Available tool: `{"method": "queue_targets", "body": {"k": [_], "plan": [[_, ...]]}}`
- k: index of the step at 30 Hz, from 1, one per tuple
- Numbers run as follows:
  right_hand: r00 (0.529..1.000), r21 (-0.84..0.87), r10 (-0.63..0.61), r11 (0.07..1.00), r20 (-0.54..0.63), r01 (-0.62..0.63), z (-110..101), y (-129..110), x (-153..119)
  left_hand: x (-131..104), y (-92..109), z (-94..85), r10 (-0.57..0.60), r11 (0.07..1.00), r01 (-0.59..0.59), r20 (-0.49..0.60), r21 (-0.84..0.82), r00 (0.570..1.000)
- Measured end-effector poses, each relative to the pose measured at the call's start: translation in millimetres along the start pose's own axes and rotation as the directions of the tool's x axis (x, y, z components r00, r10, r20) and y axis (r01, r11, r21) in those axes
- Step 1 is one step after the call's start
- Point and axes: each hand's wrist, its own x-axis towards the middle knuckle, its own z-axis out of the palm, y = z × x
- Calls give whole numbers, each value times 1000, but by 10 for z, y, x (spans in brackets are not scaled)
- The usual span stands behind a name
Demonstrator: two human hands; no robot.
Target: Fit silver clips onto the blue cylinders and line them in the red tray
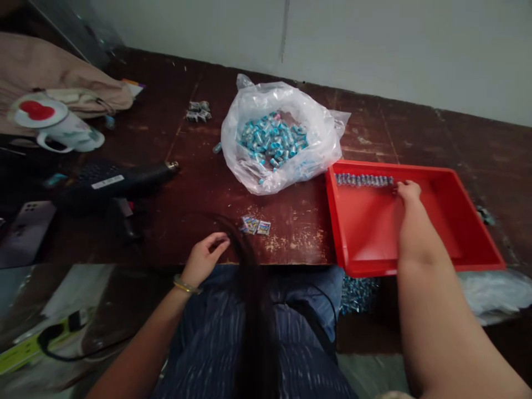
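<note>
A red tray (374, 227) stands at the right, and a row of small clear vials (363, 180) runs along its far inner wall. At the right end of that row is my right hand (409, 190), its fingers bent round something too small to make out. My left hand (208, 254) hovers at the table's front edge, thumb and fingertips pinched together; what they hold, if anything, cannot be told. Just right of it lie small printed labels (255, 225). Beyond them, an open plastic bag (245, 177) holds many small vials with blue ends (274, 138).
At the left are a black heat gun (108, 180), a lidded mug (75, 130), a phone (27, 233) and a beige cloth (54, 72). A few clear pieces (198, 111) lie behind. Long dark hair hangs beside the labels.
</note>
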Motion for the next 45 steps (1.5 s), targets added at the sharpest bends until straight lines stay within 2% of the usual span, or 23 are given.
{"method": "queue_targets", "body": {"k": [3,5,6,8,10,13,15,17,19,22,24,26,28,30,33,34,35,36,39,41,43,45], "plan": [[969,9,246,969,-4,-246,-2,-23,27,13,13,-15,101,990,-93,-68,108,993],[957,22,289,957,19,-289,-19,-59,-116,42,20,7,160,972,-142,-88,186,983],[964,35,264,964,41,-265,-32,-90,-246,68,19,35,186,961,-163,-90,225,978],[983,54,122,990,139,-131,-72,-199,-625,136,14,127,236,931,-190,-116,312,965],[961,61,-51,998,271,35,-117,-388,-1139,204,21,248,267,904,-205,-120,376,956],[848,192,-250,965,467,179,-61,-777,-1994,277,64,413,276,884,-219,-84,414,957],[766,328,-343,927,544,182,131,-1032,-2486,303,92,466,280,887,-230,-70,400,957],[704,433,-410,887,580,160,434,-1244,-2863,308,106,465,286,902,-244,-69,355,956],[645,495,-478,851,596,174,791,-1424,-3136,285,108,422,291,921,-260,-68,291,954],[532,518,-619,782,578,347,1266,-1676,-3399,203,110,328,325,933,-309,-62,185,944],[435,497,-679,731,591,467,1468,-1830,-3496,137,113,266,354,933,-346,-76,99,932],[387,484,-687,717,616,502,1565,-1951,-3550,83,111,214,339,939,-343,-114,-21,934],[389,502,-682,725,620,472,1591,-2026,-3583,51,104,176,278,943,-293,-114,-160,954],[404,527,-683,729,609,437,1591,-2064,-3602,43,90,152,220,941,-225,-47,-253,974],[382,538,-689,722,615,436,1630,-2112,-3503,57,59,138,150,946,-136,27,-295,988],[392,530,-685,726,614,438,1665,-2140,-3403,66,47,135,125,945,-111,26,-308,992],[424,514,-675,736,604,440,1714,-2179,-3261,75,34,132,101,941,-88,24,-326,995],[478,483,-654,756,586,442,1777,-2225,-3079,85,21,127,81,936,-67,26,-344,996],[677,277,-535,843,504,461,2041,-2379,-2412,103,0,106,32,917,-10,48,-399,998],[730,92,-465,867,501,489,2256,-2454,-2025,100,6,88,1,901,24,57,-434,998],[735,-33,-410,862,540,505,2456,-2497,-1787,85,25,70,-24,887,46,52,-459,998],[726,-68,-392,855,565,514,2590,-2530,-1698,62,44,52,-38,883,55,45,-467,998]]}}
